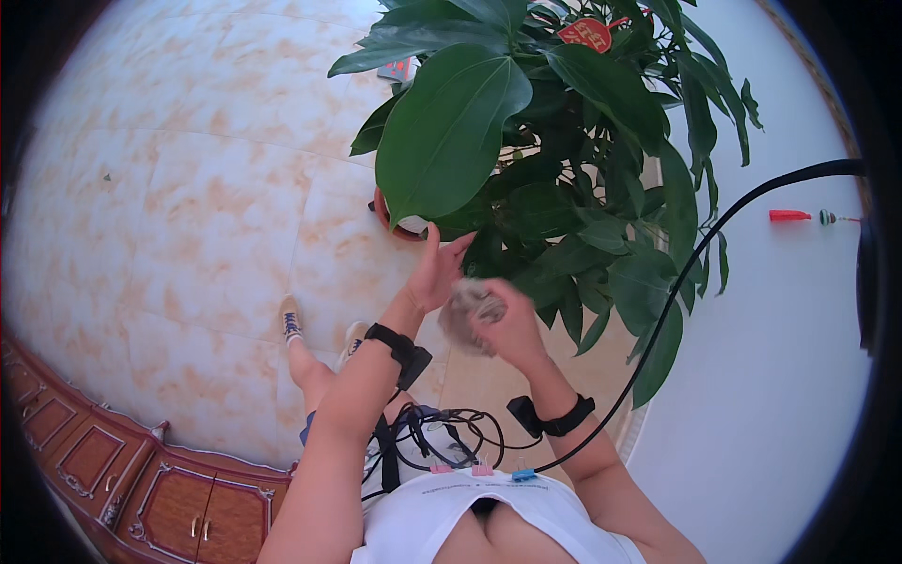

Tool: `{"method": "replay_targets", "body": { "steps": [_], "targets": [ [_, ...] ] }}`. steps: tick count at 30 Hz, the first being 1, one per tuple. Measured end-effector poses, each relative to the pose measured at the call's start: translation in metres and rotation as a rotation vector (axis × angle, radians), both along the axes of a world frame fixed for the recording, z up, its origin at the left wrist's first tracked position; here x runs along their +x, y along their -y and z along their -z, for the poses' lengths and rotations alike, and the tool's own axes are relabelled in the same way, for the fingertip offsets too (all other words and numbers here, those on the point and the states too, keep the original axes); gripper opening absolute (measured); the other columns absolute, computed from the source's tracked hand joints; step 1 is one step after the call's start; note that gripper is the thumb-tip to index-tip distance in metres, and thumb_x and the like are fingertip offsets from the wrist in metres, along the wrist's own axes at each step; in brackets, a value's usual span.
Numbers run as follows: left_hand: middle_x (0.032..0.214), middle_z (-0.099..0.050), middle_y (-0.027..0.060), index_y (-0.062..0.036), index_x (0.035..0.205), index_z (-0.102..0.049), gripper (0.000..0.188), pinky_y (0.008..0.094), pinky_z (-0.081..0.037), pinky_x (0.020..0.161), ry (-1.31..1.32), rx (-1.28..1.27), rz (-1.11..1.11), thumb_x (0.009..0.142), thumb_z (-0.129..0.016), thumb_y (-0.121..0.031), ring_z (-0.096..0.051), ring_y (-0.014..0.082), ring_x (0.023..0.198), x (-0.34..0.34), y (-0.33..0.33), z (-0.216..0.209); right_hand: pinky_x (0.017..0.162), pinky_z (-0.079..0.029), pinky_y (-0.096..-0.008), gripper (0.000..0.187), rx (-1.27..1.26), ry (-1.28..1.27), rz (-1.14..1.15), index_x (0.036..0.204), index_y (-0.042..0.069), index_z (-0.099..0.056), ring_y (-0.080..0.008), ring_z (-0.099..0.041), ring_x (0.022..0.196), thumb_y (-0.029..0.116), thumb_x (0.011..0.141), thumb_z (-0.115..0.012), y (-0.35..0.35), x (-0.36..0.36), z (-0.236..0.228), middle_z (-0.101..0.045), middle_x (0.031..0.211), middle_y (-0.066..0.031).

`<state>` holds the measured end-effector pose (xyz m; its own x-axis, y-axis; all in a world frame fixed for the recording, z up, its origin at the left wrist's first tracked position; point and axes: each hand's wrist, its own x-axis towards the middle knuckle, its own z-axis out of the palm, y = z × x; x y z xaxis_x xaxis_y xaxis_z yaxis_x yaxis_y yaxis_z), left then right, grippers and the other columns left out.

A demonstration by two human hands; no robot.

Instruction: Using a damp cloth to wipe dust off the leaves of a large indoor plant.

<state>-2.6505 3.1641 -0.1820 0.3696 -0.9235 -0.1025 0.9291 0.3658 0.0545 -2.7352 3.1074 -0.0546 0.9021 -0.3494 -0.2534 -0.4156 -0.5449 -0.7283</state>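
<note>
A bushy potted plant with large dark green leaves (460,132) rises in front of me. My right hand (510,329) grips a crumpled grey-beige cloth (460,324), slightly blurred, just below the lower leaves. Close beside it on the left, my left hand (437,273) is held palm up with its fingers stretched out. Those fingertips reach to the edge of a dark leaf (484,252); whether they touch it I cannot tell. Foliage partly covers the reddish-brown pot (381,209).
A red tag (586,35) hangs among the upper leaves. Along the right runs a white wall (761,376) with a red tassel (789,215). A black cable (648,343) arcs past my right arm. Carved wooden cabinets (178,498) stand at the lower left on the tiled floor (188,235).
</note>
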Motion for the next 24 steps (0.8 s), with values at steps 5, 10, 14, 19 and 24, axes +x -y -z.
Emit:
{"method": "replay_targets", "body": {
  "steps": [5,10,14,19,24],
  "targets": [
    [0.125,-0.035,0.0071,-0.0010,0.124,-0.027,0.079,0.0316,-0.029,0.094,-0.107,-0.074,-0.012,0.075,-0.026,-0.064,-0.035,0.0198,0.113,-0.006,0.005,-0.011,0.073,-0.042,-0.0339,0.041,-0.400,0.239,0.051,0.097,0.004,-0.049,-0.0265,-0.052,0.086,0.002,0.057,-0.059,0.032,0.031,0.004,-0.052,0.096,-0.0096],
    [0.121,-0.039,0.0087,-0.0008,0.121,-0.031,0.074,0.0312,-0.030,0.093,-0.157,-0.051,-0.080,0.077,-0.028,-0.061,-0.037,0.0200,0.111,-0.011,0.003,-0.004,0.076,-0.042,-0.0378,0.053,-0.814,-0.096,-0.158,0.110,0.008,-0.041,-0.0303,-0.043,0.097,0.009,0.061,-0.061,0.027,0.044,0.050,-0.044,0.111,-0.0063],
    [0.118,-0.041,0.0101,0.0004,0.120,-0.032,0.072,0.0319,-0.030,0.093,-0.168,-0.091,-0.129,0.079,-0.029,-0.058,-0.039,0.0209,0.109,-0.008,0.006,-0.006,0.078,-0.041,-0.0377,0.053,-0.728,-0.088,-0.015,0.112,0.007,-0.040,-0.0331,-0.041,0.098,0.017,0.064,-0.061,0.017,0.041,0.039,-0.043,0.112,-0.0085],
    [0.119,-0.040,0.0123,0.0023,0.120,-0.031,0.072,0.0323,-0.031,0.093,-0.206,-0.074,-0.112,0.079,-0.031,-0.056,-0.040,0.0223,0.109,-0.003,0.003,0.002,0.075,-0.042,-0.0382,0.051,-0.501,-0.246,0.123,0.108,0.005,-0.044,-0.0322,-0.049,0.090,0.024,0.064,-0.062,0.014,0.026,0.038,-0.051,0.098,-0.0151],
    [0.121,-0.038,0.0131,0.0029,0.121,-0.030,0.071,0.0334,-0.031,0.093,-0.151,-0.092,-0.078,0.080,-0.032,-0.055,-0.039,0.0225,0.110,0.003,0.005,0.000,0.069,-0.044,-0.0352,0.046,-0.157,-0.367,-0.081,0.102,0.003,-0.049,-0.0294,-0.056,0.076,0.020,0.061,-0.061,0.012,-0.014,0.029,-0.057,0.081,-0.0183]
  ]
}}
